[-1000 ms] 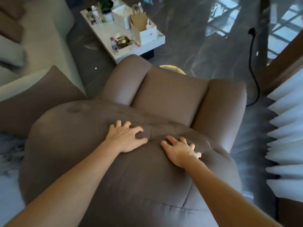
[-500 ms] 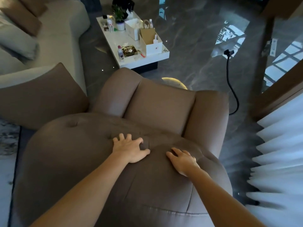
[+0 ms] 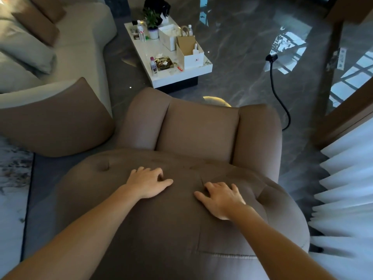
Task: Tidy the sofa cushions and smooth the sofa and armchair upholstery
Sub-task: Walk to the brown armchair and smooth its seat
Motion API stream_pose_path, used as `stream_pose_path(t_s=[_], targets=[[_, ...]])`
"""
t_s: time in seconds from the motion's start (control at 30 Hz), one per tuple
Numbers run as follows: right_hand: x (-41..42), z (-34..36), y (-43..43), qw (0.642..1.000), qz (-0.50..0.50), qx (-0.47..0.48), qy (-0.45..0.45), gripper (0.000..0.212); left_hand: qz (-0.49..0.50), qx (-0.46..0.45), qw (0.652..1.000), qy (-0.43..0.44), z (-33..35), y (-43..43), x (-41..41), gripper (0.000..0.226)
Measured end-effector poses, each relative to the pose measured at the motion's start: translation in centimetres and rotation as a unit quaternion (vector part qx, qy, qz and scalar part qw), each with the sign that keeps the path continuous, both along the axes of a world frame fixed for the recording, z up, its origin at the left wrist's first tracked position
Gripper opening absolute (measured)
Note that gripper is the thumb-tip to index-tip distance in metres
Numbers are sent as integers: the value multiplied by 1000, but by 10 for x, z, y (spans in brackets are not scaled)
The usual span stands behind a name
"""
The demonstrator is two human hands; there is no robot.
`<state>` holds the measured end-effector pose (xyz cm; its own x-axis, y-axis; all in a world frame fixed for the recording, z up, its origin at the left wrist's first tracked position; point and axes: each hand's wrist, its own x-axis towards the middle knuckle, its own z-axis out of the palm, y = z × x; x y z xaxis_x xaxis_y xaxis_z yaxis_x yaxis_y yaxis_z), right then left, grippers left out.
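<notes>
A brown upholstered armchair (image 3: 199,126) fills the middle of the view, seen from behind and above its tufted backrest. My left hand (image 3: 148,181) lies palm down on the top of the backrest, fingers slightly curled into the fabric. My right hand (image 3: 221,197) rests flat a little to the right, fingers spread, beside a seam. Neither hand holds anything. At the left stands a pale sofa (image 3: 80,47) with a brown cushion (image 3: 36,23) and a grey-green cushion (image 3: 26,53) on its seat, and a large brown cushion (image 3: 54,126) leaning at its near end.
A white coffee table (image 3: 181,76) beyond the armchair carries bottles, a plant, boxes and a paper bag. A black cable (image 3: 279,93) runs over the glossy dark floor at the right. White pleated curtains (image 3: 347,188) hang at the right edge. A patterned rug (image 3: 12,178) lies left.
The view has tilted up, showing more of the sofa and table. Both hands have slid slightly toward me along the backrest, the left hand's fingers curling more.
</notes>
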<state>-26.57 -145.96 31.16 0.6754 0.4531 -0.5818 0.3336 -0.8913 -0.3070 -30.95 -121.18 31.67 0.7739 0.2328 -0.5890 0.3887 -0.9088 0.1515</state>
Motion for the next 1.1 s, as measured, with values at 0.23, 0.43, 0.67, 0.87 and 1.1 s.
stream_pose_path(t_s=[0.23, 0.43, 0.67, 0.87, 1.1], targets=[[16, -6, -25, 1000, -13, -24, 8, 53, -2, 28, 1000, 12, -6, -57, -3, 89], [29, -5, -42, 999, -15, -48, -4, 48, 13, 6, 1000, 1, 0, -80, -6, 88], [29, 17, -52, 995, -26, -92, -26, 53, -7, -27, 998, -52, 13, -100, -23, 76], [-29, 28, -56, 985, 14, 48, -166, 66, 5, -12, 992, -123, 21, -114, -24, 64], [-2, 26, -119, 972, -44, 2, -230, 61, 5, -7, 983, -181, 24, -128, -42, 59]])
